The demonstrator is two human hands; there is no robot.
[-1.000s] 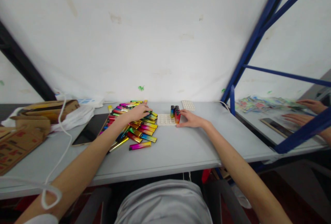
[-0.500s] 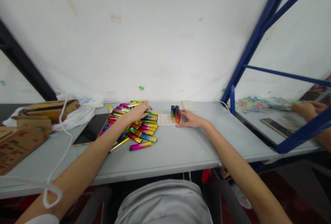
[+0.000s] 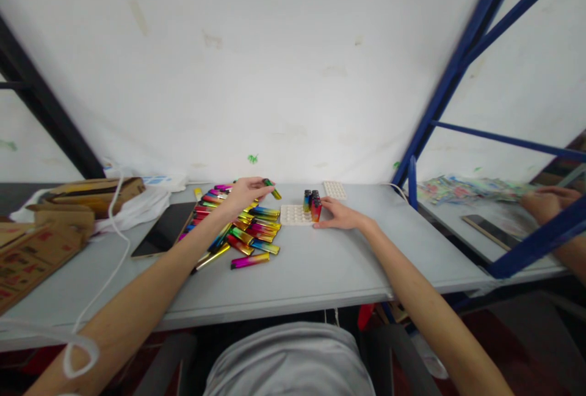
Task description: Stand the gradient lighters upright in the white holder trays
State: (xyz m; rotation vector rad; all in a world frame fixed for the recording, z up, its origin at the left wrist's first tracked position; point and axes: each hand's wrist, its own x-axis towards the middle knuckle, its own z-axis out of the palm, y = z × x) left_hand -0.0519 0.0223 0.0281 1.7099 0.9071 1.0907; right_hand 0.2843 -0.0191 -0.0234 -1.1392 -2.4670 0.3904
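Note:
My left hand is closed on a green-and-yellow lighter, raised and tilted above the pile's right edge. Below it lies a heap of shiny multicoloured lighters on the table. To the right of the heap is a white tray with rows of round holes. Several lighters stand upright at the tray's right end, among them a red one and a blue-and-yellow one. My right hand rests beside these, thumb and fingers apart, fingertips against or very near the red lighter.
Another white holed tray lies near the wall. On the left are a dark-screened tablet or phone, cardboard boxes and a white cable. A blue metal frame rises at right, and another person's hands show beyond it.
My left hand has lifted a green-and-yellow lighter from the pile, moving up slightly. My right hand stays beside the upright lighters. The view has shifted slightly.

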